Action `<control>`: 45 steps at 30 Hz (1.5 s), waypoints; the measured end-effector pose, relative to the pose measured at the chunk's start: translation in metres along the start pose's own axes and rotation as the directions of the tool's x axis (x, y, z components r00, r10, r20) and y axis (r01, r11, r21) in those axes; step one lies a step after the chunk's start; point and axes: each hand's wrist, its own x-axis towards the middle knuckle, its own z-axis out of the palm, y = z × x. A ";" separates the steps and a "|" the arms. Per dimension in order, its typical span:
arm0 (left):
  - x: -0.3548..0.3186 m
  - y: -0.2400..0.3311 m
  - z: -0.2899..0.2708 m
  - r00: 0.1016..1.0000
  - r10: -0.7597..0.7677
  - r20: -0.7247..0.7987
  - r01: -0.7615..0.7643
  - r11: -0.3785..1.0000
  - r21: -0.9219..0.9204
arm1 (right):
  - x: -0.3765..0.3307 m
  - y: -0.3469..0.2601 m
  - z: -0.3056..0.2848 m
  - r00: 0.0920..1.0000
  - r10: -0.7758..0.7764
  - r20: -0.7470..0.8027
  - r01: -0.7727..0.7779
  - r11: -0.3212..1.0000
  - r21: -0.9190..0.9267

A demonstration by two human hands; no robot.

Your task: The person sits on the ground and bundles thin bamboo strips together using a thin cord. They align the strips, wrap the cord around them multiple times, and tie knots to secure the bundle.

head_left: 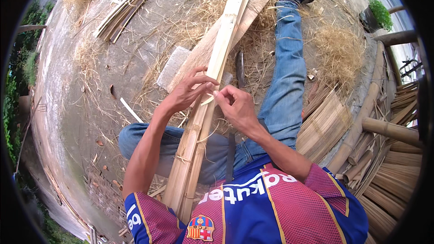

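Observation:
A long bundle of pale bamboo slats (190, 140) runs slantwise from my lap away to the far side, tied round at the near part with thin strips. Over it my left hand (187, 91) bends its fingers, thumb and fingertip pinched at a thin bamboo strip (208, 101). My right hand (237, 107), closed in a pinch, meets it from the right at the same strip. The fingertips of both hands nearly touch, and they partly hide the strip. Beneath the bundle's far part lies a wide wooden board (255, 11).
Left of the board sits a grey block (174, 66); right of it lies a dark, narrow blade-like tool (240, 70). Curly shavings (337, 56) litter the ground. Slat bundles lie at far left (131, 7) and right (325, 122), beside bamboo poles (389, 132).

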 end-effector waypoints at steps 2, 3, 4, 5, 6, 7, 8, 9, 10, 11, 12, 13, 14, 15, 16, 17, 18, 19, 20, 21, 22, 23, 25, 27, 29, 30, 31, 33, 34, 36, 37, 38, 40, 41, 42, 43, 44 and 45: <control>0.007 0.011 -0.009 0.998 -0.056 -0.037 0.047 0.980 -0.194 | 0.018 0.040 -0.024 0.999 0.035 -0.006 -0.035 0.998 -0.044; 0.010 0.017 -0.011 0.989 -0.126 -0.083 0.092 0.940 -0.329 | 0.020 0.052 -0.033 0.996 0.084 0.005 -0.083 0.993 -0.083; 0.013 0.021 -0.012 0.972 -0.201 -0.119 0.125 0.879 -0.460 | 0.020 0.064 -0.034 0.998 0.035 -0.045 -0.036 0.999 -0.035; 0.013 0.018 -0.015 0.956 -0.182 -0.229 0.072 0.905 -0.419 | 0.021 0.067 -0.034 0.995 -0.011 -0.096 0.012 1.000 0.008; 0.011 0.016 -0.016 0.928 -0.241 -0.282 0.098 0.892 -0.441 | 0.021 0.070 -0.034 0.987 -0.055 -0.148 0.062 0.997 0.048; 0.009 0.014 -0.016 0.894 -0.299 -0.334 0.120 0.877 -0.464 | 0.018 0.073 -0.034 0.993 0.004 -0.120 0.007 0.996 0.092; 0.006 0.010 -0.015 0.853 -0.355 -0.383 0.142 0.864 -0.484 | 0.018 0.069 -0.033 0.992 -0.001 -0.125 0.018 0.990 0.138; 0.002 0.003 -0.016 0.870 -0.400 -0.287 0.204 0.824 -0.529 | 0.017 0.064 -0.029 0.992 -0.008 -0.124 0.031 0.982 0.184; -0.002 -0.004 -0.012 0.859 -0.486 -0.164 0.321 0.758 -0.567 | 0.017 0.059 -0.024 0.992 -0.016 -0.123 0.044 0.972 0.230; -0.004 -0.001 -0.009 0.833 -0.553 -0.029 0.433 0.684 -0.587 | 0.018 0.059 -0.020 0.994 -0.031 -0.101 0.053 0.974 0.222; -0.006 0.003 -0.005 0.787 -0.607 0.105 0.542 0.601 -0.588 | 0.020 0.061 -0.015 0.996 -0.046 -0.078 0.062 0.975 0.213; -0.009 0.008 0.005 0.798 -0.593 0.106 0.543 0.633 -0.552 | 0.022 0.061 -0.009 0.997 -0.062 -0.054 0.072 0.976 0.205; -0.011 0.018 0.020 0.809 -0.577 0.112 0.544 0.662 -0.515 | 0.024 0.061 -0.003 0.998 -0.061 -0.012 0.062 0.970 0.234; -0.015 0.025 0.028 0.818 -0.563 0.116 0.542 0.690 -0.479 | 0.025 0.059 0.004 0.997 -0.064 0.032 0.053 0.963 0.264; -0.017 0.011 0.035 0.898 -0.373 0.235 0.441 0.742 -0.505 | 0.025 0.057 0.007 0.995 -0.070 0.077 0.044 0.955 0.293; -0.017 0.019 0.035 0.877 -0.420 0.231 0.475 0.693 -0.542 | 0.025 0.048 0.002 0.985 -0.005 0.173 -0.036 0.971 0.237; -0.019 0.029 0.035 0.855 -0.466 0.229 0.504 0.641 -0.579 | 0.025 0.053 0.003 0.984 0.026 0.176 -0.086 0.934 0.348; -0.022 0.036 0.037 0.862 -0.472 0.186 0.487 0.667 -0.564 | 0.027 0.062 0.007 0.981 0.055 0.185 -0.134 0.881 0.453; -0.026 0.043 0.038 0.869 -0.475 0.136 0.466 0.696 -0.547 | 0.030 0.070 0.008 0.977 0.075 0.198 -0.174 0.816 0.552; -0.031 0.049 0.037 0.874 -0.478 0.089 0.448 0.721 -0.529 | 0.039 0.074 0.001 0.951 0.171 0.257 -0.297 0.734 0.611; -0.039 0.058 0.033 0.860 -0.503 0.080 0.471 0.724 -0.503 | 0.046 0.079 -0.008 0.949 0.173 0.265 -0.308 0.694 0.651; -0.052 0.071 0.027 0.845 -0.530 0.073 0.497 0.727 -0.474 | 0.058 0.085 -0.018 0.945 0.186 0.271 -0.325 0.650 0.687; -0.079 0.089 0.019 0.808 -0.584 0.072 0.553 0.712 -0.434 | 0.090 0.089 -0.029 0.942 0.208 0.262 -0.334 0.554 0.762; -0.118 0.111 0.014 0.770 -0.633 0.079 0.604 0.684 -0.408 | 0.125 0.087 -0.031 0.941 0.219 0.257 -0.331 0.456 0.826; -0.158 0.121 0.014 0.755 -0.652 0.069 0.629 0.690 -0.357 | 0.157 0.080 -0.024 0.940 0.231 0.250 -0.314 0.305 0.899; -0.180 0.121 0.017 0.749 -0.661 0.040 0.635 0.699 -0.330 | 0.173 0.077 -0.018 0.939 0.231 0.256 -0.308 0.224 0.925; -0.198 0.123 0.019 0.726 -0.685 0.051 0.655 0.668 -0.353 | 0.192 0.085 -0.013 0.946 0.117 0.303 -0.321 0.187 0.929; -0.238 0.123 0.028 0.667 -0.742 0.069 0.691 0.582 -0.429 | 0.185 0.045 0.008 0.946 0.078 0.315 -0.320 0.053 0.946; -0.252 0.118 0.033 0.695 -0.719 0.018 0.688 0.657 -0.309 | 0.182 0.036 0.013 0.926 0.085 0.367 -0.369 0.004 0.929; -0.286 0.103 0.045 0.745 -0.661 -0.090 0.659 0.750 -0.054 | 0.161 0.019 0.033 0.930 0.149 0.336 -0.353 0.107 0.930; -0.308 0.088 0.050 0.701 -0.708 -0.087 0.686 0.702 -0.189 | 0.152 0.012 0.040 0.932 0.176 0.318 -0.345 0.159 0.925; -0.322 0.081 0.053 0.643 -0.766 -0.019 0.731 0.621 -0.283 | 0.137 0.005 0.044 0.939 0.160 0.304 -0.329 0.165 0.930; -0.352 0.072 0.061 0.520 -0.841 0.150 0.796 0.414 -0.442 | 0.106 -0.014 0.045 0.949 0.140 0.281 -0.303 0.171 0.937; -0.367 0.061 0.069 0.539 -0.842 -0.015 0.804 0.519 -0.290 | 0.105 -0.014 0.053 0.949 0.204 0.240 -0.289 0.260 0.921; -0.369 0.073 0.073 0.521 -0.842 -0.140 0.812 0.540 -0.223 | 0.099 -0.025 0.051 0.969 0.100 0.224 -0.242 0.234 0.942; -0.364 0.081 0.071 0.493 -0.830 -0.261 0.827 0.540 -0.156 | 0.095 -0.034 0.047 0.976 0.060 0.210 -0.218 0.203 0.955; -0.358 0.092 0.070 0.456 -0.809 -0.370 0.848 0.521 -0.095 | 0.091 -0.052 0.031 0.957 0.079 0.278 -0.288 0.204 0.936; -0.350 0.107 0.074 0.436 -0.745 -0.505 0.837 0.541 -0.075 | 0.085 -0.064 0.021 0.966 0.051 0.253 -0.258 0.266 0.929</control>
